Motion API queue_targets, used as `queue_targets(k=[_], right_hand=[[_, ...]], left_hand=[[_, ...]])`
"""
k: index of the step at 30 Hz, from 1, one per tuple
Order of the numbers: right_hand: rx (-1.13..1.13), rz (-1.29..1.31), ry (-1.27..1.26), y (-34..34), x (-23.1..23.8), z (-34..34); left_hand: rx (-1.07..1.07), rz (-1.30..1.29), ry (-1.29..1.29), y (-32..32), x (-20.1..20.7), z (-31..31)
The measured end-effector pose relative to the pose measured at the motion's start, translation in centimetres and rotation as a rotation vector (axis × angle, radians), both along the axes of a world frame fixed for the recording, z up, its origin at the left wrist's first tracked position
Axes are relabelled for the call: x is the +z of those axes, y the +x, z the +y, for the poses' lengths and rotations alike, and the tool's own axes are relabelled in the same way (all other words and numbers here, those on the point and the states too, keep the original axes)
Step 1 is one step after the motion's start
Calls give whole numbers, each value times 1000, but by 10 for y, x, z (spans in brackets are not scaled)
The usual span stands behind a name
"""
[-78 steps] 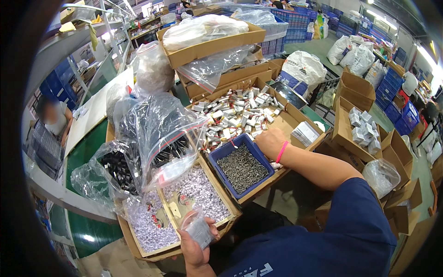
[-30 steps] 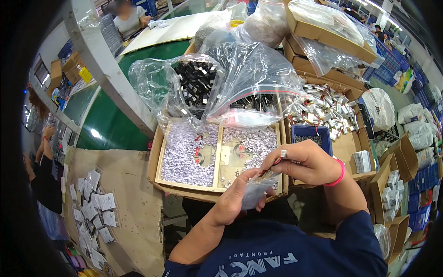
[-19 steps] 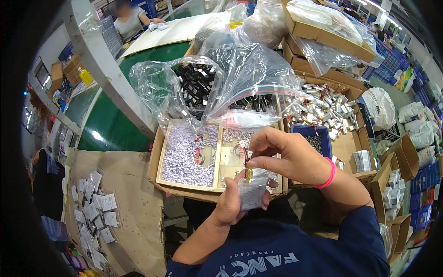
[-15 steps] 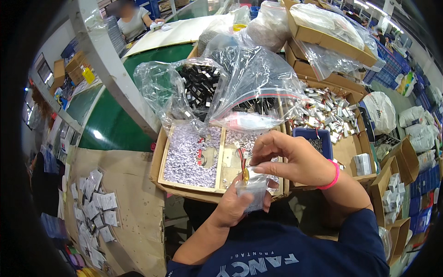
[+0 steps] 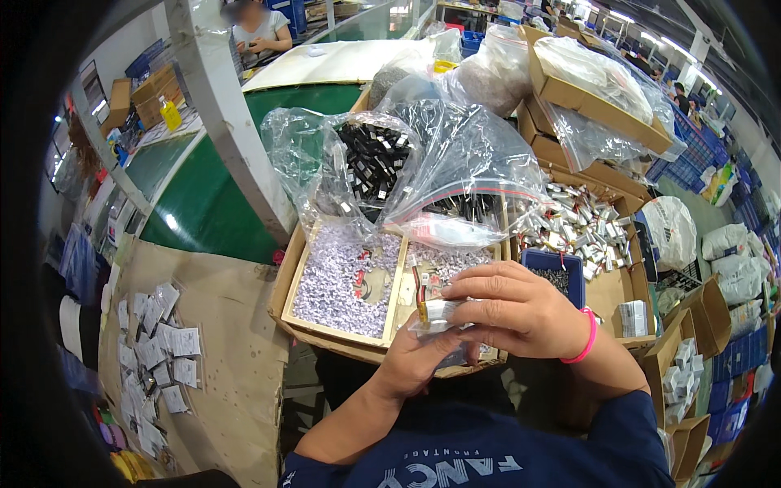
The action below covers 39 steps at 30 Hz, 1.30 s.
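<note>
My right hand is closed, its fingers wrapped over a small silver battery with a yellow end. Thin red and dark wires rise from that end to a small white connector. Under the battery, my left hand is closed on a clear plastic bag, mostly hidden by the fingers. The battery lies at the bag's upper edge; whether part of it is inside cannot be seen. Both hands are just above the near edge of a divided wooden tray filled with tiny white pieces.
Bagged black parts stand behind the tray. More silver batteries fill a carton at right, beside a small blue bin. Filled bags lie on cardboard at left. A grey post rises nearby; another person sits beyond.
My right hand has closed over the battery, which now lies more level. The bag has folded down behind my left fingers. The whole view has shifted slightly.
</note>
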State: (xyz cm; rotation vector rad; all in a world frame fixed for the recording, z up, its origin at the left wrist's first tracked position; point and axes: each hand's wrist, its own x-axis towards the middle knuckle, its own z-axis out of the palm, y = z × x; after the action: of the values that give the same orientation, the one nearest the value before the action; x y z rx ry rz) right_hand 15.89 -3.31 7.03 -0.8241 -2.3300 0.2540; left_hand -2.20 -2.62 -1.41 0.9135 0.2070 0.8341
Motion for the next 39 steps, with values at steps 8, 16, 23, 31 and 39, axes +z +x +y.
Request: queue_targets(k=[8, 16, 23, 31, 39], right_hand=[[-28, -130, 104, -3, 7, -3], [-56, -184, 209, -2, 20, -4], [16, -157, 106, 2, 29, 9], [92, -299, -5, -18, 29, 24], [178, -200, -122, -21, 34, 43]], left_hand=[[34, 72, 20, 2, 2, 0], [-5, 29, 9, 3, -2, 1], [-85, 91, 34, -2, -3, 3], [-58, 74, -94, -19, -15, 7], [-97, 153, -81, -38, -16, 10]])
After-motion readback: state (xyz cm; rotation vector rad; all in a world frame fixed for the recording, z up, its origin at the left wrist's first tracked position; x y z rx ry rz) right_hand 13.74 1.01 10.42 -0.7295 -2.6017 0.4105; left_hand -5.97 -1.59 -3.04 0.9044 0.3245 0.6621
